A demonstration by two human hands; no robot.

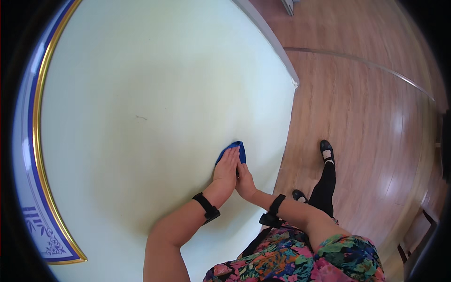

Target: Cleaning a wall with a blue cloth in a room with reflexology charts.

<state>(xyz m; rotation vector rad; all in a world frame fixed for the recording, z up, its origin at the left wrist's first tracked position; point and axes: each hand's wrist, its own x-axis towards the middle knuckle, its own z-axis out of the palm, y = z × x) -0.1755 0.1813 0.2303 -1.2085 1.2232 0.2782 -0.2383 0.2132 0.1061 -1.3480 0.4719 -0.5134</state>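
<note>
Against a pale wall (169,88) a folded blue cloth (242,155) lies beneath my hands. The fingers of my left hand (227,169) are together and press flat over the cloth, covering most of it. My right hand (246,181) meets it from the right side, its fingertips touching the left hand and the cloth's lower right edge. Black straps sit around both my wrists. A small dark mark (141,117) shows on the wall, to the upper left of the hands.
A gold-rimmed picture frame (37,123) hangs at the far left. Right of the wall runs a wood-plank floor (359,123), crossed by a metal strip (387,70). A grey skirting strip (267,35) borders the wall's far edge. Dark furniture (421,243) stands at the lower right.
</note>
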